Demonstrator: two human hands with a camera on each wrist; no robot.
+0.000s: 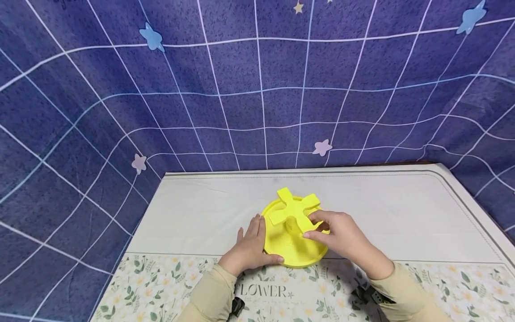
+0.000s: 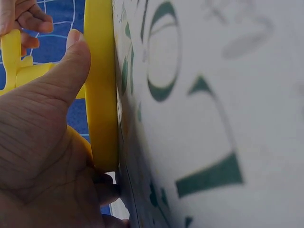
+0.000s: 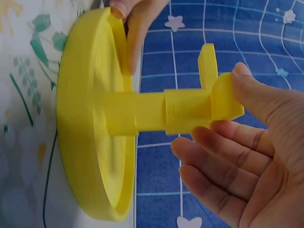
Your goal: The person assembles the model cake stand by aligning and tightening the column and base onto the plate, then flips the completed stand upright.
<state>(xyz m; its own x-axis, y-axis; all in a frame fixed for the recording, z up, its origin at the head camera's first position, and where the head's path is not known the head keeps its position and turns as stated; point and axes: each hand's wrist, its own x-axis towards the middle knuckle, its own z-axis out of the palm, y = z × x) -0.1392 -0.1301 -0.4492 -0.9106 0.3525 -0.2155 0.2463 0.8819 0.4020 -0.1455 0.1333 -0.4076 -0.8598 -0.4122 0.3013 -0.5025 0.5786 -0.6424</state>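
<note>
A yellow round base [image 1: 302, 260], a shallow dish with a raised rim, lies on the table. From its middle rises a stepped square post [image 3: 151, 111]. A yellow four-armed cross piece [image 1: 293, 208] with a square sleeve [image 3: 187, 111] sits at the top of the post. My right hand [image 1: 342, 232] pinches one arm of the cross between thumb and index finger, its other fingers loose below. My left hand [image 1: 252, 248] rests against the base's left side, fingers straight along the rim and thumb [image 2: 76, 59] spread along the front edge.
Under the base lies a white mat [image 1: 201, 210] with a flowered front strip [image 1: 161, 286] bearing the word FLOWER. Behind the table and to both sides hangs a dark blue cloth [image 1: 237, 107] with grid lines and stars. A black wrist strap [image 1: 368, 295] shows at my right sleeve.
</note>
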